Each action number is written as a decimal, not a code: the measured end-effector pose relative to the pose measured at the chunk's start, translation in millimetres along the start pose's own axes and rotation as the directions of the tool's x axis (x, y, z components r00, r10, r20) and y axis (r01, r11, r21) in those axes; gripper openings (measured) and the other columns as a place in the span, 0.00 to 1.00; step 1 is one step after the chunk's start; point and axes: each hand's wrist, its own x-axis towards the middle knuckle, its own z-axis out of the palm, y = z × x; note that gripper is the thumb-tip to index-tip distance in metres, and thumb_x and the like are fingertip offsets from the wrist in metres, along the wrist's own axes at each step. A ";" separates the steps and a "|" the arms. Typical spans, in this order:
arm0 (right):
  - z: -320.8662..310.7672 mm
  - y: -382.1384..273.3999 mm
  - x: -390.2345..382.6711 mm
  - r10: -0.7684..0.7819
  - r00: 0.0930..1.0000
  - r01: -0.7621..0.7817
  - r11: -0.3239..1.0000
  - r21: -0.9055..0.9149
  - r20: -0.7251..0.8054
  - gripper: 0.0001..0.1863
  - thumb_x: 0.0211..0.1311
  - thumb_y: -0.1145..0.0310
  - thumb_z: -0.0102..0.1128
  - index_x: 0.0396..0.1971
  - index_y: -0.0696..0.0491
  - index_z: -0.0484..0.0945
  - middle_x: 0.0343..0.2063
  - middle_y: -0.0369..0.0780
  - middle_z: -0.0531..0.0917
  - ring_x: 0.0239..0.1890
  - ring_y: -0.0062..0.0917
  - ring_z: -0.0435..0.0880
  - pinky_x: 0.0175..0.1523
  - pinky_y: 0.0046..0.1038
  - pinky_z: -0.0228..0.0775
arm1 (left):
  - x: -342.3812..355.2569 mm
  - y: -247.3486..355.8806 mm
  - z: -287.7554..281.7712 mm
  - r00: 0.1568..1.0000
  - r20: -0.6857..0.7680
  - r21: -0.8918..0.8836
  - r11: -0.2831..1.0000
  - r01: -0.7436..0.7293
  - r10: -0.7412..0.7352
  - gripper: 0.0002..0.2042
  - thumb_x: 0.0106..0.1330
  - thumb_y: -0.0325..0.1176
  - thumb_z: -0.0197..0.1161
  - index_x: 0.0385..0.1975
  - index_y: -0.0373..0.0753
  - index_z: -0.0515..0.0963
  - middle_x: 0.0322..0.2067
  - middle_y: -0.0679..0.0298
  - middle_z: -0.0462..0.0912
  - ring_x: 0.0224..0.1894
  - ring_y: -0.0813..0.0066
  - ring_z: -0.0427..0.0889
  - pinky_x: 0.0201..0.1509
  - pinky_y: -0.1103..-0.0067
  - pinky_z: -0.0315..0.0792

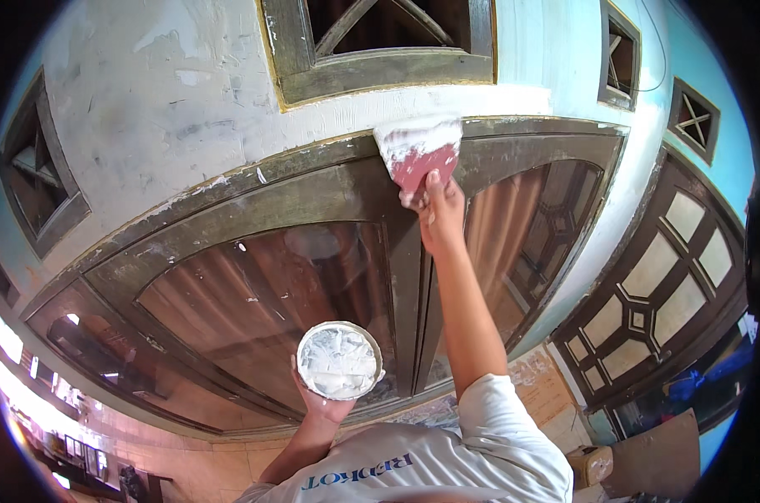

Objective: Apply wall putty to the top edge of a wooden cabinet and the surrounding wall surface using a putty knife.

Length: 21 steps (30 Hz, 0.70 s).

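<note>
Raised in front of me, my right hand [437,204] grips a red putty spreader [420,159] by its lower end. White putty coats the spreader's broad upper edge, which lies at the strip of wall [330,120] between the small window and the wide window frame below; I cannot tell how firmly it touches. White smears mark the fingers of that hand. Lower down and to the left, my left hand [330,407] supports a round tub [341,360] from beneath and the side. White putty fills the part of the tub that shows.
A dark wooden window frame [254,199] with glass panes and curtains behind spans the wall. Above it sits a small window with crossed bars [388,65]. At right stands a dark panelled door [648,285]. A brown board [655,453] leans at the lower right, beside a block-shaped item [590,465].
</note>
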 end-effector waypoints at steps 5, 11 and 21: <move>-8.5 -16.1 26.7 0.034 0.997 -0.037 0.998 -0.050 -0.064 0.15 0.75 0.59 0.53 0.44 0.57 0.75 0.33 0.40 0.86 0.31 0.24 0.86 0.39 0.29 0.80 | 4.3 -5.0 3.1 1.000 -0.003 0.008 1.000 0.008 -0.008 0.36 0.64 0.69 0.50 0.63 0.49 0.71 0.63 0.62 0.73 0.64 0.54 0.72 0.67 0.53 0.66; -15.1 -5.6 -11.6 0.011 0.997 -0.012 1.000 -0.013 -0.074 0.15 0.75 0.59 0.53 0.45 0.56 0.74 0.34 0.40 0.85 0.31 0.24 0.86 0.39 0.28 0.81 | 1.7 -1.9 -0.4 1.000 -0.006 -0.001 1.000 -0.028 0.028 0.37 0.63 0.69 0.50 0.64 0.49 0.71 0.64 0.62 0.72 0.65 0.53 0.70 0.68 0.52 0.64; -43.7 -3.7 -44.8 0.049 0.995 -0.056 0.996 -0.076 -0.084 0.13 0.75 0.60 0.52 0.44 0.55 0.74 0.31 0.36 0.81 0.27 0.21 0.79 0.33 0.26 0.73 | -1.3 -0.5 -3.0 0.999 -0.038 -0.044 0.999 -0.024 0.022 0.37 0.62 0.69 0.52 0.64 0.50 0.70 0.65 0.61 0.72 0.65 0.51 0.70 0.68 0.45 0.61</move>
